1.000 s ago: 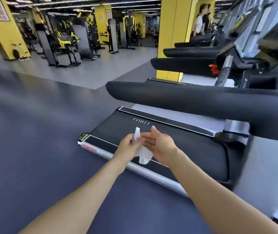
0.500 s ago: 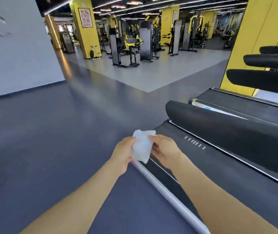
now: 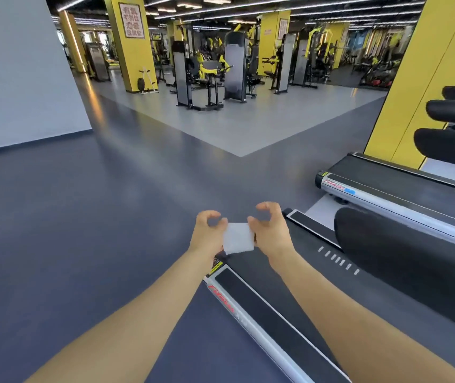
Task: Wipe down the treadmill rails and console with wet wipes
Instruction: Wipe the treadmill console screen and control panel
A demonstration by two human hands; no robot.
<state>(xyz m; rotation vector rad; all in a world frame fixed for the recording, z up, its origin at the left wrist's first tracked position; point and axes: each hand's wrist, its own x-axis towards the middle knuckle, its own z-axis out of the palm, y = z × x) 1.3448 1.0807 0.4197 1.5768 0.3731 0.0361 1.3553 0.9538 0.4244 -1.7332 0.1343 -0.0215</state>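
A small white wet wipe (image 3: 238, 238) is stretched flat between my two hands in front of me. My left hand (image 3: 207, 233) pinches its left edge with thumb and fingers curled. My right hand (image 3: 272, 230) pinches its right edge the same way. Both hands hover above the rear end of a treadmill deck (image 3: 290, 294) with a silver side rail (image 3: 251, 324). The thick black padded handrail (image 3: 403, 258) of this treadmill runs to the right of my hands. The console is out of view.
A second treadmill (image 3: 386, 186) stands parallel beyond, with more black handrails (image 3: 453, 146) at the far right beside a yellow pillar (image 3: 420, 78). Dark floor (image 3: 82, 217) spreads to the left; weight machines (image 3: 209, 70) stand far back. A white wall (image 3: 18, 78) is at left.
The view has swung left, away from the treadmill's front. My hands have pulled the crumpled wipe out into a flat square held by its two edges.
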